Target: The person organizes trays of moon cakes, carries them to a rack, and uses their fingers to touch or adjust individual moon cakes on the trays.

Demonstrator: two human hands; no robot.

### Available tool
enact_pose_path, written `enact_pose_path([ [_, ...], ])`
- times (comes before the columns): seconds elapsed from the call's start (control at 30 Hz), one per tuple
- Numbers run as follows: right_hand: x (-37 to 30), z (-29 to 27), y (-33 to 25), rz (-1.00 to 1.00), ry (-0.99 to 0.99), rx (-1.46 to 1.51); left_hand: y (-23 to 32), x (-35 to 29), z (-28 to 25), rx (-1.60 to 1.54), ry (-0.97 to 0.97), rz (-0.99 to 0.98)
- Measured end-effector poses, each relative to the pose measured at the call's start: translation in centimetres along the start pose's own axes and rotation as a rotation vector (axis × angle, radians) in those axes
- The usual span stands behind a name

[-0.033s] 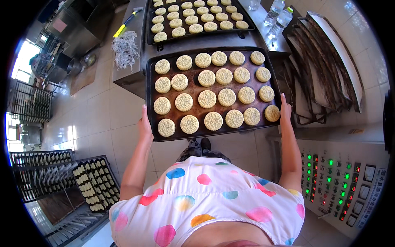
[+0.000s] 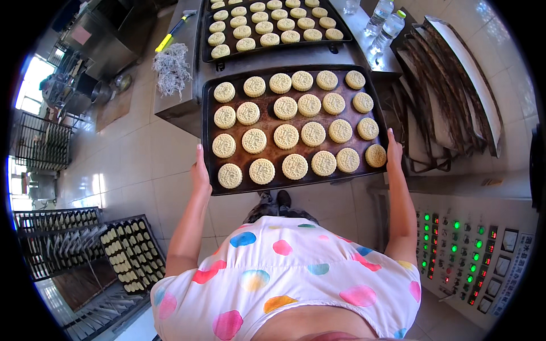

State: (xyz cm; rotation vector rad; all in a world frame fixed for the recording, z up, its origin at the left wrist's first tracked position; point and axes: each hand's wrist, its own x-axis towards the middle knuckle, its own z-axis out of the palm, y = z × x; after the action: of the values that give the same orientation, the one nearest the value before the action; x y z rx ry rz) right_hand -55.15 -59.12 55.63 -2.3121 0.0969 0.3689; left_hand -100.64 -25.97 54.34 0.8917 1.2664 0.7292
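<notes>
A dark rectangular baking tray is held out in front of me, over the near edge of the steel counter. Rows of round pale pastries with stamped tops and fluted sides lie on it. My left hand grips the tray's left side near its front corner, thumb up along the rim. On the opposite side my right hand clasps the right rim, also close to the front. The fingers beneath the tray are hidden. Just beyond, a second dark tray of similar pastries rests on the counter.
On the steel counter lie a yellow-handled tool and a whitish shredded heap. Clear plastic bottles stand at far right, beside stacked worn trays. A lit control panel is near right; a pastry-filled rack stands left.
</notes>
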Motion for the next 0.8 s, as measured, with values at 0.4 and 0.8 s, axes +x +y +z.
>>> enact_pose_path([
  [0.4, 9.8, 5.0, 1.1, -0.123, -0.103, -0.15, 1.3, 1.4, 1.5, -0.267, -0.251, -0.441],
  [0.8, 6.6, 8.6, -14.7, -0.976, 0.077, -0.249, -2.1, 3.4, 2.0, -0.023, 0.092, -0.209],
])
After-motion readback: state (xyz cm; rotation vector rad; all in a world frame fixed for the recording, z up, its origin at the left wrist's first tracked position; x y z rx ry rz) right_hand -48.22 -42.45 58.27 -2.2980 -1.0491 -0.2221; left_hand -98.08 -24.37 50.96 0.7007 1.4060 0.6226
